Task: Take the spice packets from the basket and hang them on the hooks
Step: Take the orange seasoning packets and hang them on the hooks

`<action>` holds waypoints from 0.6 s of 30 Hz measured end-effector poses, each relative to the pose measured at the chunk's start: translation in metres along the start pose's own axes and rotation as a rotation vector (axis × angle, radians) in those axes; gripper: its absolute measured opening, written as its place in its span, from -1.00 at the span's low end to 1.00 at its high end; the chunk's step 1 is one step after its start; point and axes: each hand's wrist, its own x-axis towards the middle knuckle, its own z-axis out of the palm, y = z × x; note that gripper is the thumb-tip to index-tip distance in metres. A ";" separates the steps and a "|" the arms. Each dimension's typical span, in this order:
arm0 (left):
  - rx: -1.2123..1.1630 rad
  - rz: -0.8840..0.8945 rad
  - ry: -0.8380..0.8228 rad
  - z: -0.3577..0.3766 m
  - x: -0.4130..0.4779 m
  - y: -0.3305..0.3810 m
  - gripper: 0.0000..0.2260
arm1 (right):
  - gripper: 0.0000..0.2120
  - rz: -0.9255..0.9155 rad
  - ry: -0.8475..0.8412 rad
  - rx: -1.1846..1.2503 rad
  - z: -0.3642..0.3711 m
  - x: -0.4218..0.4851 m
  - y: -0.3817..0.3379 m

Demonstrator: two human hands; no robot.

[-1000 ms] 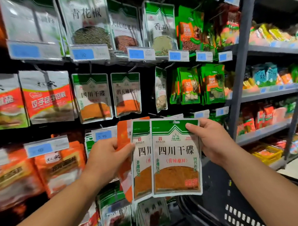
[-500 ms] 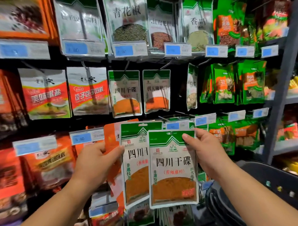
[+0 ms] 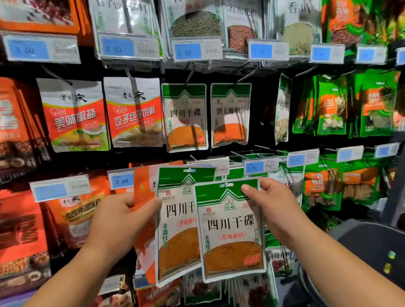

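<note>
My right hand point(image 3: 271, 203) pinches the top right corner of a green-and-white spice packet point(image 3: 232, 232) with orange powder. My left hand point(image 3: 121, 220) grips a small fan of packets: a matching green-topped packet point(image 3: 176, 223) and an orange packet point(image 3: 143, 192) behind it. The right-hand packet overlaps the front of the left-hand ones. Straight above, a packet of the same kind point(image 3: 185, 117) hangs on a hook point(image 3: 190, 73). The dark basket point(image 3: 370, 257) sits at the lower right, under my right forearm.
The hook wall is packed with hanging spice packets in rows, with blue price tags point(image 3: 117, 48) at the hook ends. A chili-powder packet point(image 3: 231, 114) hangs beside the matching one. Green packets point(image 3: 330, 107) fill the right; a grey shelf post point(image 3: 401, 169) stands at far right.
The view has swung left, so the shelves slid right. My right hand has drawn its packet a little lower and apart from the fan held in my left hand.
</note>
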 end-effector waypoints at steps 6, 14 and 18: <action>-0.118 0.010 0.033 -0.025 0.033 0.025 -0.76 | -0.64 -0.048 0.000 -0.062 0.009 0.031 -0.043; -0.198 0.079 0.069 -0.060 0.079 0.084 -0.71 | -0.84 -0.110 0.013 -0.082 0.036 0.081 -0.120; -0.114 0.124 0.135 -0.077 0.099 0.099 -0.73 | -0.85 -0.117 0.018 -0.045 0.052 0.103 -0.151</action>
